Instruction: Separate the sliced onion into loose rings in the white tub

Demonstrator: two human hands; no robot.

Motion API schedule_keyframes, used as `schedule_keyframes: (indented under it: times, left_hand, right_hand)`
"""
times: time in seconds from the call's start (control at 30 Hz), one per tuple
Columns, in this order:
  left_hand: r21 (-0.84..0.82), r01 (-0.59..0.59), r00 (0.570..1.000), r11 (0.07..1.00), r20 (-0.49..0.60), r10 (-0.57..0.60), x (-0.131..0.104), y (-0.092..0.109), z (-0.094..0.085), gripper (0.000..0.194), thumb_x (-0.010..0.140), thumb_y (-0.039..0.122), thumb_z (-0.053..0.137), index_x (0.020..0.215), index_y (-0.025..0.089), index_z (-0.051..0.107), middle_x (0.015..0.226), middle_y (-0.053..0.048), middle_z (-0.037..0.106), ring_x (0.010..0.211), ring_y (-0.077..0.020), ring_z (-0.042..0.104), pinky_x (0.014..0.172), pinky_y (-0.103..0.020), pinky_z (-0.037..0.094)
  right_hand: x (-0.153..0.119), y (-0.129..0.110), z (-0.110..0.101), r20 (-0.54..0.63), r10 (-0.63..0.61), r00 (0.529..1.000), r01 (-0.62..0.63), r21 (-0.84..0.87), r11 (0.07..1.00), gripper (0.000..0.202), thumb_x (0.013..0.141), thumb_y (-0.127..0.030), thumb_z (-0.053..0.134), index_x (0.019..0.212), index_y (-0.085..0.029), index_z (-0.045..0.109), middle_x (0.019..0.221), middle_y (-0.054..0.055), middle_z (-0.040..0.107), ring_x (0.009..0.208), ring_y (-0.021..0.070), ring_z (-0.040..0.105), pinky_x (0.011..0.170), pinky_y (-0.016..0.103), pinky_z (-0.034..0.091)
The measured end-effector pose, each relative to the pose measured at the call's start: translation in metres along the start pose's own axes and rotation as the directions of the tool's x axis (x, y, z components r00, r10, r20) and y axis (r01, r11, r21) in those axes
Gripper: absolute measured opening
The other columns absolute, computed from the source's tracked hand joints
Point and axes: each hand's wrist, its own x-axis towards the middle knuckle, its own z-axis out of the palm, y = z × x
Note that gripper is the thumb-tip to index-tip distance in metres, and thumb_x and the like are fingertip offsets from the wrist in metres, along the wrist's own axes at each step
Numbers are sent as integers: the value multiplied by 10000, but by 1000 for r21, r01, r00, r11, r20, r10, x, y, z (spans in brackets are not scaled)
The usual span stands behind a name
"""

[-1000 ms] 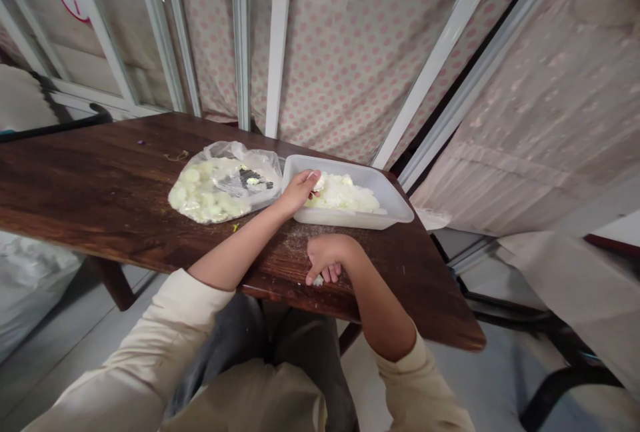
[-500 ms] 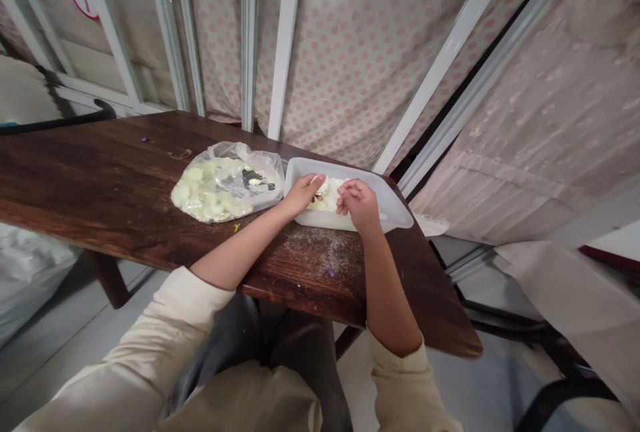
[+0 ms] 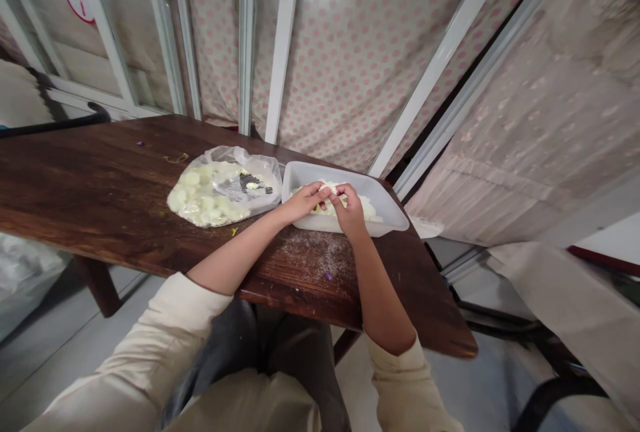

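Observation:
Over the white plastic tub (image 3: 394, 212), my left hand (image 3: 306, 201) pinches a small white piece (image 3: 330, 187) that looks soft or petal-like. My right hand (image 3: 350, 209) meets it from the other side, thumb and fingertips closed on the same piece. Fingers cover part of it, so its exact kind cannot be made out. Pale white and yellowish loose pieces (image 3: 369, 209) lie in the tub under my hands. Left of the tub, touching or almost touching it, rests a clear plastic bag (image 3: 265, 169) with several pale yellow-green round pieces (image 3: 193, 185) inside.
The dark wooden table (image 3: 100, 179) carries white specks (image 3: 315, 252) in front of the tub, a purple scrap (image 3: 329, 276) and a yellow bit (image 3: 235, 232). A thin tangled string (image 3: 176, 158) lies behind the bag. A framed partition with a dotted curtain (image 3: 350, 72) rises behind.
My right hand has moved left to meet my left hand, and its fingers have closed on the white piece. My left hand has stayed over the tub.

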Motion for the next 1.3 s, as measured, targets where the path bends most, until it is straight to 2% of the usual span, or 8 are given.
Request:
schedule_keyframes:
  times: [0.2, 0.33, 0.43, 0.6, 0.77, 0.97, 1.17, 1.3]
  left_hand:
    - [20, 0, 1000, 1000, 5, 0, -1, 3, 0, 311, 799, 463, 462, 749, 156, 469, 622, 22, 485, 547, -74, 424, 530, -201, 318]
    - [-7, -17, 1000, 1000, -12, 17, -4, 9, 2, 303, 811, 454, 448, 740, 159, 460, 622, 24, 479, 570, -77, 437, 562, -200, 331]
    - [-21, -30, 999, 999, -12, 30, -5, 11, 4, 309, 816, 469, 436, 751, 167, 444, 617, 28, 470, 563, -78, 430, 562, -202, 335]
    - [-65, -28, 999, 997, 29, 30, -7, 10, 9, 341, 827, 507, 387, 793, 170, 425, 632, 18, 492, 559, -81, 426, 562, -211, 345]
    - [-52, -9, 1000, 999, 4, 9, -7, 9, 12, 318, 837, 482, 386, 803, 168, 422, 615, 23, 482, 541, -79, 411, 552, -213, 338]
    - [3, 14, 999, 1000, -34, -14, -4, 6, 13, 282, 829, 442, 429, 780, 165, 423, 609, 27, 463, 543, -76, 408, 552, -213, 337]
    - [-47, 27, 999, 999, -37, -29, -4, 8, 12, 306, 829, 459, 417, 753, 164, 411, 602, 23, 483, 528, -72, 396, 536, -209, 321]
    - [-60, 23, 999, 998, -41, -25, -4, 7, 11, 315, 827, 470, 421, 751, 164, 405, 599, 28, 480, 520, -67, 394, 531, -207, 315]
  right_hand:
    - [-2, -1, -6, -170, 37, 985, -78, -241, 967, 275, 859, -386, 373, 680, -201, 468, 751, 7, 542, 819, 174, 491, 833, 338, 308]
    - [-3, -1, -10, -301, 84, 950, -189, -338, 922, 273, 839, -451, 394, 839, -214, 531, 922, 46, 566, 925, 223, 457, 855, 391, 273]
    - [-4, -5, -10, -221, 30, 975, -91, -268, 959, 288, 862, -448, 346, 880, -221, 523, 945, 40, 559, 942, 208, 449, 861, 375, 268]
    - [-3, -10, -7, -91, -70, 993, 64, -68, 996, 289, 852, -447, 401, 697, -208, 454, 753, 2, 516, 811, 158, 468, 815, 308, 322]
    - [-5, -9, -6, -151, -117, 982, 72, -274, 959, 329, 882, -445, 352, 699, -202, 476, 757, -1, 537, 822, 161, 465, 790, 321, 283]
    - [-8, -10, -4, -165, -163, 973, 34, -593, 804, 337, 906, -395, 323, 719, -194, 519, 754, 17, 559, 825, 180, 448, 754, 349, 211]
    - [-4, 1, -11, -342, -16, 940, -188, -556, 810, 335, 902, -418, 310, 773, -190, 518, 793, 27, 556, 824, 191, 431, 737, 337, 206]
    - [-5, 1, -10, -208, -49, 977, -48, -438, 898, 357, 906, -445, 261, 823, -204, 511, 866, 15, 548, 863, 183, 427, 764, 325, 229]
